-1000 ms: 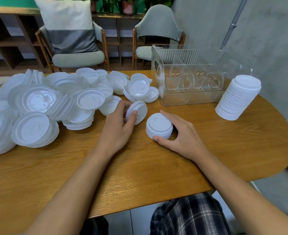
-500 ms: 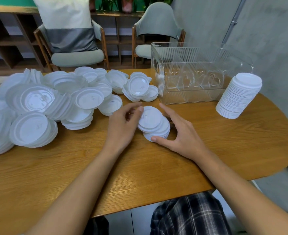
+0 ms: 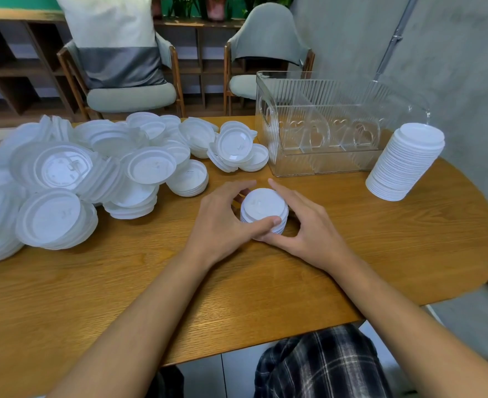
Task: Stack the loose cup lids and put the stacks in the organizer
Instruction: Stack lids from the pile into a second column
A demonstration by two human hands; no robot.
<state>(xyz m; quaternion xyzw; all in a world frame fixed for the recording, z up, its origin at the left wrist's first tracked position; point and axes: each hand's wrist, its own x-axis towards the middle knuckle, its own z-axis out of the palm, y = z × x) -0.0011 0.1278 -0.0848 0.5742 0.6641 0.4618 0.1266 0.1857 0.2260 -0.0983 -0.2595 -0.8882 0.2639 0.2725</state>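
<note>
A short stack of white cup lids (image 3: 264, 210) stands on the wooden table (image 3: 380, 254) at the centre. My left hand (image 3: 222, 222) cups its left side, thumb on the front edge. My right hand (image 3: 303, 225) cups its right side, so both hands enclose the stack. A big heap of loose white lids (image 3: 73, 173) covers the table's left half. The clear ribbed organizer (image 3: 323, 124) with heart-cut dividers stands at the back right, nothing visible inside it. A tall leaning lid stack (image 3: 406, 162) stands to the right of the organizer.
Two chairs stand behind the table, the left chair (image 3: 122, 90) with a pillow, the right chair (image 3: 268, 47) by the grey wall. The table's rounded right edge lies near the tall stack. My plaid-clad leg (image 3: 317, 366) shows below the front edge.
My left hand brought a few lids from beside the heap onto the short stack held by my right hand. The lids lay askew half a second ago; both hands now press them into line.
</note>
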